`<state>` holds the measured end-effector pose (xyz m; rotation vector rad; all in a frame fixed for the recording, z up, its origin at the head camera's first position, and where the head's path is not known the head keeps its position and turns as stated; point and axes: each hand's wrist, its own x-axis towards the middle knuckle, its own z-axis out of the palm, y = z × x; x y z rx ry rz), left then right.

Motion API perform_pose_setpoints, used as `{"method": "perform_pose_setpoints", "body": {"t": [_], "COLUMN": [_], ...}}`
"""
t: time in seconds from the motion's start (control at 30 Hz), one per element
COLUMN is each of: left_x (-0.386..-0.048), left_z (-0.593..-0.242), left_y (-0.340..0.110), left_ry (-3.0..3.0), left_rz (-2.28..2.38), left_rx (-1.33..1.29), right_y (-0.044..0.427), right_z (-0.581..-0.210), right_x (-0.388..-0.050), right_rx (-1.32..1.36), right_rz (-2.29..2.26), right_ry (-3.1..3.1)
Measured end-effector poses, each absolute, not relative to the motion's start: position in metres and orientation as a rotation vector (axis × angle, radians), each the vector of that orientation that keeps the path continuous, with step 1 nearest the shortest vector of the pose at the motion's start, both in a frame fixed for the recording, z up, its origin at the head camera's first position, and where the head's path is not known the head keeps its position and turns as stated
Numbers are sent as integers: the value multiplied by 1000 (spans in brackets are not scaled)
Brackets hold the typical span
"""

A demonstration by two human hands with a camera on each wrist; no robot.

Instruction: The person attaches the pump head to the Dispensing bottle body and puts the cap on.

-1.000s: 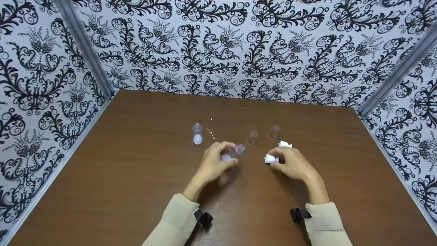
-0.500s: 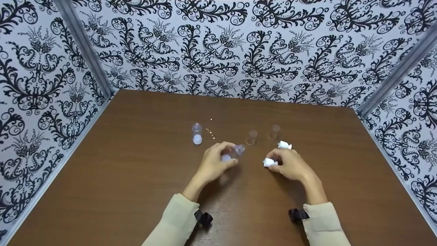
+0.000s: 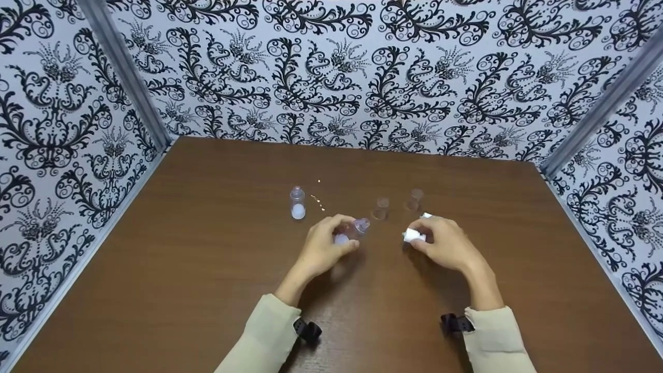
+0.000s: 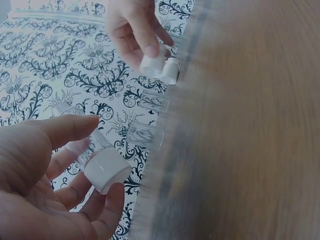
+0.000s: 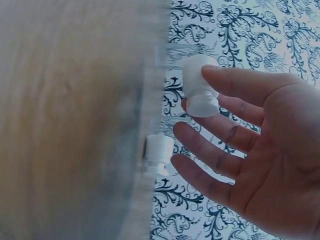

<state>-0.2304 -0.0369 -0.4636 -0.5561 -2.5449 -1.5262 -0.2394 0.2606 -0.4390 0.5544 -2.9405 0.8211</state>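
Note:
My left hand (image 3: 323, 243) grips a clear bottle (image 3: 360, 226) with a white base (image 4: 107, 169), its narrow neck tilted up to the right. In the left wrist view, the thumb and fingers curl round the bottle. My right hand (image 3: 445, 241) pinches a small white waisted plastic piece (image 5: 197, 85) between thumb and fingertips, just above the table. A second white piece (image 5: 159, 150) stays on the table beside that hand, mostly hidden behind it in the head view. A second clear bottle with a white base (image 3: 298, 204) stands upright left of my left hand.
Two small clear cups (image 3: 381, 208) stand beyond the hands, the farther cup (image 3: 415, 199) to the right. Small yellowish specks (image 3: 318, 201) lie near the standing bottle. Patterned walls (image 3: 336, 77) border the brown table (image 3: 207, 259) at the back and sides.
My right hand dipped slightly left with the white piece, then came back up and right, now covering more of the second piece. The left hand with the bottle has stayed almost still.

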Motion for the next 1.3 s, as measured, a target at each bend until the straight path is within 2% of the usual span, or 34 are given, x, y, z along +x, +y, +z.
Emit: {"method": "perform_pose_setpoints", "body": {"t": [0.87, 1.3], "left_x": [-231, -230], "left_z": [-458, -458], "left_y": [-43, -37], "left_ry": [-2482, -2488], "left_rz": [-1598, -1446], "left_rx": [-520, -559], "right_y": [236, 218], "right_z": [-398, -391], "right_x": [-228, -222], "right_rx": [590, 609], "right_rz": [898, 940], "right_ry": [-2760, -2720]}}
